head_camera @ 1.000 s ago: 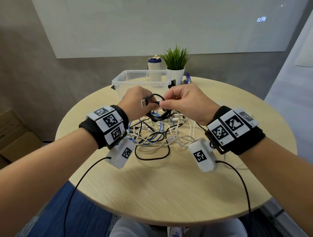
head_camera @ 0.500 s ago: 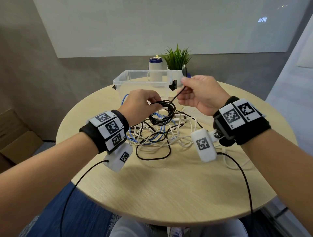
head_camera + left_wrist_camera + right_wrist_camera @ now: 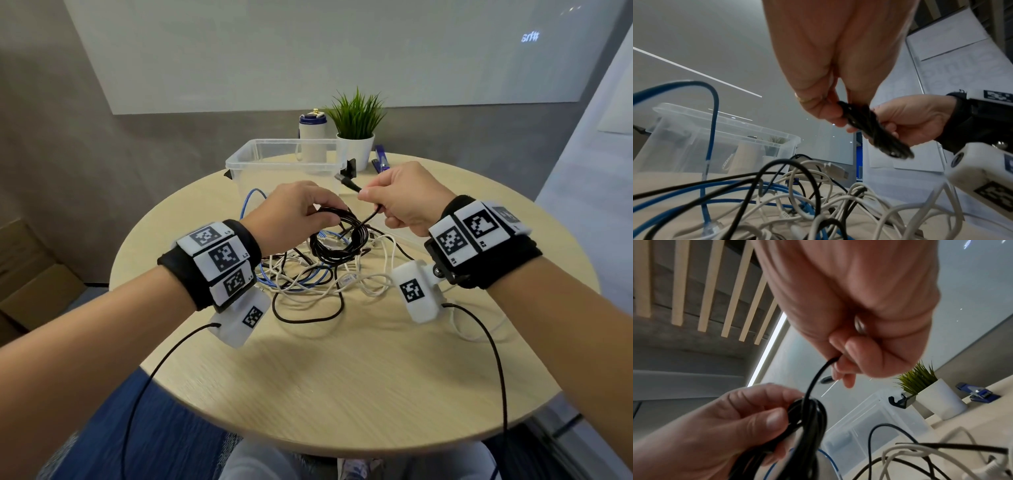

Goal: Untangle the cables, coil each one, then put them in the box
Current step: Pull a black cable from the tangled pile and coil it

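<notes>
Since half a second back, my right hand (image 3: 399,198) has come down from up near the plant and now sits level with the left, the free tail of the black cable (image 3: 363,222) slanting down-left from its pinch into the coil

From the head view, my left hand (image 3: 294,212) grips the top of the black coil (image 3: 339,245), which hangs just above the tangle of white cables (image 3: 366,284) and the blue cable (image 3: 253,202) on the round table (image 3: 342,377). The plug end (image 3: 346,180) sticks out past my right fingertips toward the clear box (image 3: 274,161), which stands just beyond both hands. The tail's long axis runs from upper right to lower left, so I judge the next wrap goes round the bundle at my left hand, the right doing the travelling.

From the left wrist, fingers and thumb are curled round the bunched black loops (image 3: 869,128), with the right hand (image 3: 910,123) close beside. Loose white, blue and black strands lie below; the box (image 3: 694,129) is to the left.

From the right wrist, thumb and forefinger pinch the single black strand (image 3: 818,378), which drops straight into the bundle (image 3: 807,418) held by the left thumb (image 3: 774,418). The potted plant (image 3: 931,394) and the box (image 3: 869,418) stand behind
</notes>
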A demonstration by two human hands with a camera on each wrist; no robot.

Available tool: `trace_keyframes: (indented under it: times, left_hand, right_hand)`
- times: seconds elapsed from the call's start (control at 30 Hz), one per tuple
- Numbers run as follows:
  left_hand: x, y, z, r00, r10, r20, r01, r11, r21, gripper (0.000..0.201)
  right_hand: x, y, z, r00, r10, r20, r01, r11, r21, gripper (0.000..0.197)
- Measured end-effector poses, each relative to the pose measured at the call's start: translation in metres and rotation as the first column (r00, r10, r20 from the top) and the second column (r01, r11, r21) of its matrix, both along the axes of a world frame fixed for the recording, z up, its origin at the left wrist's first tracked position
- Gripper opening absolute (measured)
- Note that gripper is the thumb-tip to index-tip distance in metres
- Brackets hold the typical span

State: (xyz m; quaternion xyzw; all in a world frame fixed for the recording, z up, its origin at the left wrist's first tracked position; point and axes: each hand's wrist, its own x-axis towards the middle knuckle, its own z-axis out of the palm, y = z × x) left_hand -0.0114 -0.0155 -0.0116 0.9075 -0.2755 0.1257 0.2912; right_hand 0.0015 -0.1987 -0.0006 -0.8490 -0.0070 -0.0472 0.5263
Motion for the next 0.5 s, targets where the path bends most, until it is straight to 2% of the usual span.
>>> trace_keyframes:
  times: [0.07, 0.17, 0.27, 0.5]
  left_hand:
    - [-0.0001, 0.0009, 0.0003, 0.998, -0.018, -0.060, 0.021, 0.999, 0.041, 0.023]
    - [0.0023, 0.0016, -0.0030, 0.989, -0.016, -0.145, 0.009, 0.999, -0.051, 0.020]
    - [0.0069, 0.0023, -0.0058, 0.989, 0.032, -0.142, -0.053, 0.988, -0.147, 0.027]
    - [0.0077, 0.0036, 0.0014, 0.988, 0.065, -0.137, -0.085, 0.985, -0.147, 0.021]
  right_hand:
    - [-0.0008, -0.0015, 0.0003, 1.000, 0.020, -0.001, -0.020, 0.999, -0.049, 0.007]
    - [-0.0015, -0.0037, 0.0016, 0.998, 0.058, 0.003, -0.057, 0.997, -0.053, 0.014]
    - [-0.0038, -0.0035, 0.0042, 0.993, 0.116, -0.007, -0.116, 0.992, -0.059, 0.018]
    - [-0.0026, 0.0005, 0.0025, 0.994, 0.108, -0.011, -0.108, 0.993, -0.048, 0.025]
